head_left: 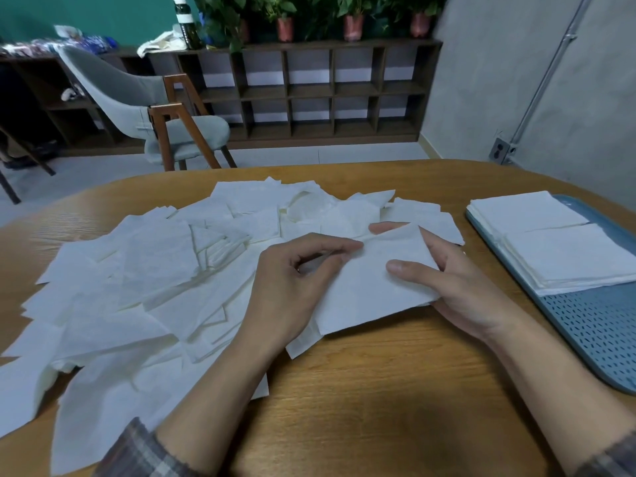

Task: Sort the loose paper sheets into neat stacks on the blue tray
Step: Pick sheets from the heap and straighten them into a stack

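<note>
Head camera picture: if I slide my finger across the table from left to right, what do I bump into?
Pile of loose sheets → left hand → held sheet, gripped by both hands → right hand → blue tray carrying neat stacks.

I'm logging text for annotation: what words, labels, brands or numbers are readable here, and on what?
No text is readable.
Dark bottle on the shelf: white label, too blurred to read.
Paper sheets, stacks and blue tray: no print visible.
</note>
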A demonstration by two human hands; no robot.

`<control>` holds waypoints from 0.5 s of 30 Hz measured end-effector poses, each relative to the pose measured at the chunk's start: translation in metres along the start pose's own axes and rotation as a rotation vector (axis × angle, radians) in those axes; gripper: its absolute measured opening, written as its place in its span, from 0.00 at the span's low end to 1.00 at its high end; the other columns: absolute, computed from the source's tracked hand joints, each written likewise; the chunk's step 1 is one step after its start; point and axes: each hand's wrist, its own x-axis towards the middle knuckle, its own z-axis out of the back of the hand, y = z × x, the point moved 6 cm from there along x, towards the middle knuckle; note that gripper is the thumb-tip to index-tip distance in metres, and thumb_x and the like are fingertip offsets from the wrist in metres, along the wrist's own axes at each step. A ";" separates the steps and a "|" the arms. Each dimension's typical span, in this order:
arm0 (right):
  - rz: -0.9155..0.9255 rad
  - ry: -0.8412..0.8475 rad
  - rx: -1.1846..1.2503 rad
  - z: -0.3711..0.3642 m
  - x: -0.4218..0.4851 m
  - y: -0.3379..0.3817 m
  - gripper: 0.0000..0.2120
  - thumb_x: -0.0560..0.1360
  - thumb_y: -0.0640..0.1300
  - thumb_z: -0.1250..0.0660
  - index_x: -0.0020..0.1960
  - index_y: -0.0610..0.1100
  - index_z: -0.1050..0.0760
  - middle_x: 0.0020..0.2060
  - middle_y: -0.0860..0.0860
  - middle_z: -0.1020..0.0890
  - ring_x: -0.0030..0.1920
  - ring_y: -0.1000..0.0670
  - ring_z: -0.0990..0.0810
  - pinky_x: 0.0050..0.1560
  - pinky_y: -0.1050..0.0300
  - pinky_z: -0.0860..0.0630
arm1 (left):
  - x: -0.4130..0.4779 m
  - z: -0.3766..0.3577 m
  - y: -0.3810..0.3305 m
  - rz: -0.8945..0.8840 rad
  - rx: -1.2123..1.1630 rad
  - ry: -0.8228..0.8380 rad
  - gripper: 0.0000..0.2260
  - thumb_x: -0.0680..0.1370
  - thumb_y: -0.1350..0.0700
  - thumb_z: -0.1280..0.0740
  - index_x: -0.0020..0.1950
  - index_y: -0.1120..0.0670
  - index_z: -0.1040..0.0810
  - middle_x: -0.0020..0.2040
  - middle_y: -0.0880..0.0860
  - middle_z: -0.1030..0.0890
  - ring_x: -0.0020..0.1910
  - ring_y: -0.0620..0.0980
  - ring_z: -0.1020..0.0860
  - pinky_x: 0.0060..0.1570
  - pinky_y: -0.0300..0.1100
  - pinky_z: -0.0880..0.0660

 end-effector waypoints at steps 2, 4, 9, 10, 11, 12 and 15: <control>0.010 -0.010 -0.001 -0.001 0.000 0.001 0.21 0.73 0.49 0.26 0.66 0.60 0.19 0.60 0.53 0.14 0.61 0.52 0.17 0.58 0.54 0.24 | 0.000 0.001 -0.001 -0.040 0.038 -0.005 0.11 0.80 0.65 0.28 0.53 0.51 0.10 0.51 0.41 0.12 0.58 0.42 0.16 0.55 0.35 0.24; 0.013 -0.023 0.006 -0.002 -0.001 0.002 0.20 0.74 0.49 0.28 0.65 0.61 0.19 0.60 0.54 0.14 0.61 0.52 0.17 0.58 0.55 0.24 | 0.000 0.001 -0.003 -0.083 0.074 -0.012 0.11 0.79 0.66 0.27 0.53 0.51 0.10 0.51 0.42 0.12 0.58 0.43 0.16 0.54 0.34 0.24; 0.053 -0.082 -0.036 -0.002 -0.002 0.005 0.16 0.78 0.51 0.29 0.65 0.62 0.19 0.61 0.55 0.15 0.63 0.52 0.17 0.64 0.48 0.23 | 0.000 0.005 -0.006 -0.155 0.161 -0.110 0.09 0.78 0.61 0.24 0.55 0.49 0.11 0.54 0.43 0.16 0.59 0.43 0.19 0.52 0.29 0.28; 0.068 -0.096 -0.046 -0.002 -0.002 0.007 0.16 0.79 0.51 0.31 0.65 0.62 0.19 0.61 0.55 0.15 0.62 0.52 0.17 0.62 0.49 0.23 | -0.001 0.006 -0.007 -0.159 0.186 -0.143 0.09 0.78 0.59 0.23 0.57 0.48 0.12 0.54 0.43 0.17 0.60 0.43 0.20 0.51 0.30 0.28; 0.082 -0.102 -0.053 -0.003 -0.002 0.008 0.16 0.79 0.50 0.32 0.65 0.62 0.19 0.61 0.56 0.15 0.62 0.52 0.17 0.61 0.51 0.23 | -0.001 0.008 -0.008 -0.159 0.208 -0.177 0.10 0.78 0.57 0.22 0.58 0.47 0.12 0.55 0.43 0.18 0.59 0.44 0.20 0.50 0.31 0.28; 0.095 -0.111 -0.062 -0.003 -0.002 0.009 0.17 0.80 0.49 0.32 0.66 0.63 0.20 0.61 0.57 0.16 0.62 0.52 0.17 0.61 0.51 0.22 | -0.002 0.010 -0.007 -0.152 0.225 -0.211 0.11 0.77 0.55 0.22 0.59 0.46 0.13 0.55 0.43 0.18 0.58 0.44 0.20 0.49 0.32 0.27; 0.126 -0.123 -0.016 -0.002 -0.001 0.010 0.22 0.78 0.49 0.30 0.69 0.65 0.24 0.66 0.55 0.19 0.65 0.48 0.18 0.60 0.51 0.20 | -0.002 0.013 -0.004 -0.084 0.262 -0.277 0.15 0.76 0.48 0.21 0.62 0.43 0.17 0.59 0.41 0.22 0.55 0.44 0.22 0.48 0.30 0.28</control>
